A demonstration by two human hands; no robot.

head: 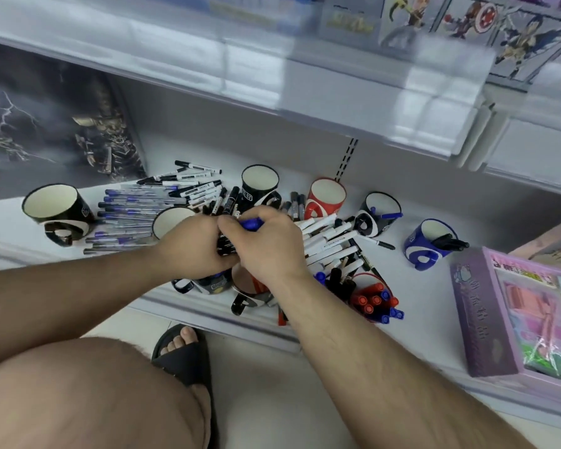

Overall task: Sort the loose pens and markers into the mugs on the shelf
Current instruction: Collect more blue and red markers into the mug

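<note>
Sorting is under way in the head view: a blue marker (251,224) is pinched by the right hand (266,244) beside the left hand (195,244), which grips black markers (224,246) mid-shelf. Next, probably, a drop into a matching mug; the blue mug (429,244) stands far right.

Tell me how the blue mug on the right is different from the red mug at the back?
The blue mug has black pens sticking out of it; the red mug looks empty, showing only its white inside. The blue mug stands further right and nearer the shelf's front edge, by the purple box; the red mug stands further back, by the slotted upright. Both stand upright, have white insides and a white swirl on the outside.
</note>
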